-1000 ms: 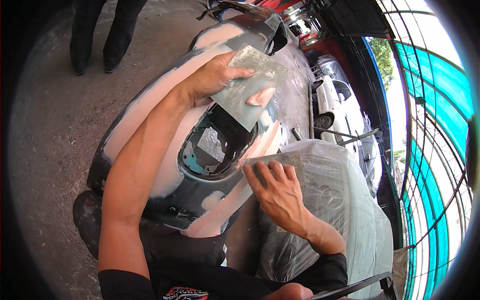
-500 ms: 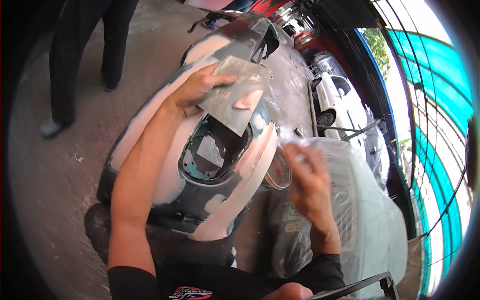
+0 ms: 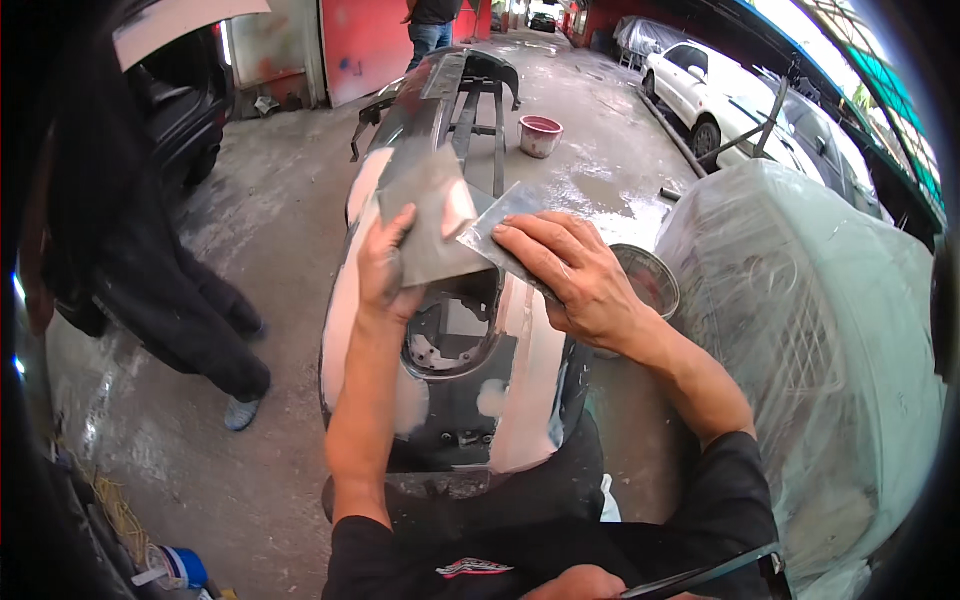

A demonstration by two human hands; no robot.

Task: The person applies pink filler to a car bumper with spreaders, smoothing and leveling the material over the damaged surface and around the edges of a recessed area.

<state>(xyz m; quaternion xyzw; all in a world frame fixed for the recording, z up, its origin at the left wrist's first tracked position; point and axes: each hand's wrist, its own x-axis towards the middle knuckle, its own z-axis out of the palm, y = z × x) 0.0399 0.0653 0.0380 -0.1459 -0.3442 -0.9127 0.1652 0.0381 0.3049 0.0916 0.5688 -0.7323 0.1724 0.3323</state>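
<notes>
My left hand grips a flat grey plate bearing a lump of pink putty. My right hand holds a thin metal spreader, whose edge is at the lump on the plate. Both are over a long dark bumper with pink filled patches and an oval opening. Behind my right wrist stands an open round tin, partly hidden.
A person in dark clothes walks at my left; another person stands farther off. A plastic-covered car is close right, a white car beyond. A red bucket and blue container sit on the floor.
The view has swung upright and farther up the yard. My right hand with its spreader has risen from the bumper's right side to the plate. The person at left has moved nearer.
</notes>
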